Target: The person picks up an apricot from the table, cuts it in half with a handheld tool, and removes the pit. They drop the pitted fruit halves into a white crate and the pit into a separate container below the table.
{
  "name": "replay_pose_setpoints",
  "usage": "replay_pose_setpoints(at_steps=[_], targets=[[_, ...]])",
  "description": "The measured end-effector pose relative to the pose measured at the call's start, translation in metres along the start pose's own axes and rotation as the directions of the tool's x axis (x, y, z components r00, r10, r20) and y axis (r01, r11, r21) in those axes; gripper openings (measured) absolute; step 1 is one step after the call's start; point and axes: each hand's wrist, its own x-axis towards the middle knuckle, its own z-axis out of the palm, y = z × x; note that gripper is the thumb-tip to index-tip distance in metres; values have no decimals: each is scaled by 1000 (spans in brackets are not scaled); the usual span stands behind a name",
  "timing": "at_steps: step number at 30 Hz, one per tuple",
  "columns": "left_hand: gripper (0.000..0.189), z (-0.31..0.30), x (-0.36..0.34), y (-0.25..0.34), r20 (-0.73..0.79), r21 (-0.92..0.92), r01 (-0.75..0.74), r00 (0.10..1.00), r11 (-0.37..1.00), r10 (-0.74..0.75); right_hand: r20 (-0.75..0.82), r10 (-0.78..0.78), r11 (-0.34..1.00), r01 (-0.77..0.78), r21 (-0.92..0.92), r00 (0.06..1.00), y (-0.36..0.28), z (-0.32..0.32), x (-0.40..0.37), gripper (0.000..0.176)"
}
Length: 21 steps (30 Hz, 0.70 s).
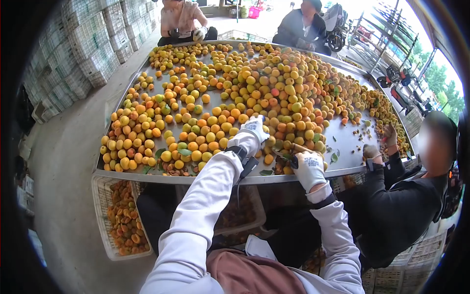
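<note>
A wide metal table [225, 179] carries a large heap of apricots [274, 73], yellow to orange with some greenish ones. My left hand [254, 128], in a white glove, reaches over the near middle of the heap and touches the fruit. Its fingertips point away from me, and whether they grip an apricot is hidden. Closer to the front edge, my right hand [310, 169], also gloved, is closed round a small tool with a black handle [294, 162]. The tool's working end lies among apricots and leaves and is hard to make out.
Below the table stand a white crate [102, 215] of halved apricots and another crate [257, 215]. A co-worker [406, 196] sits close on my right; two people [181, 22] [302, 27] sit across. Stacked crates [81, 44] line the left side.
</note>
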Motion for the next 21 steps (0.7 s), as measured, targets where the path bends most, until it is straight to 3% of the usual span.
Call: replay_pose_setpoints(at_steps=[1,2,3,4,5,6,7,8,10,12,15,18,21], targets=[[67,3,5,-11,-41,-84,-5,999,996,1,53,53,998,-51,-43,997,-1,2,-3,35],[62,-1,5,-18,12,-309,37,999,950,-35,104,110,991,-101,-86,989,-1,3,-5,35],[58,-4,6,-25,63,-541,76,997,837,-49,61,101,993,-96,-68,993,4,9,-6,40],[54,-7,4,-32,117,-735,122,992,667,-52,62,103,993,-100,-62,993,6,18,-7,40],[47,-25,-18,-27,225,-915,219,974,340,-21,80,103,988,-92,-127,991,8,27,-7,43],[41,-39,-39,-31,229,-969,216,967,122,107,95,103,978,-83,-193,990,9,36,-6,46],[37,-53,-65,-27,116,-993,121,974,-16,197,123,115,977,-89,-193,986,12,43,-3,50],[38,-70,-97,-19,85,-986,112,975,-126,203,118,111,978,-88,-189,987,11,39,-2,50],[41,-92,-154,-6,86,-974,107,990,-198,113,180,74,985,-43,-168,981,7,23,-7,57],[46,-96,-191,-11,72,-971,88,994,-223,78,117,9,995,3,-101,993,7,16,-16,49],[51,-86,-232,-32,-14,-953,27,991,-301,133,-158,55,975,-19,222,986,4,15,-24,36],[38,-70,-261,-54,8,-933,17,1000,-360,25,-130,43,974,-13,227,991,3,18,-25,37],[32,-58,-286,-69,30,-943,29,1000,-331,0,-158,-27,978,59,198,987,7,27,-18,31]])
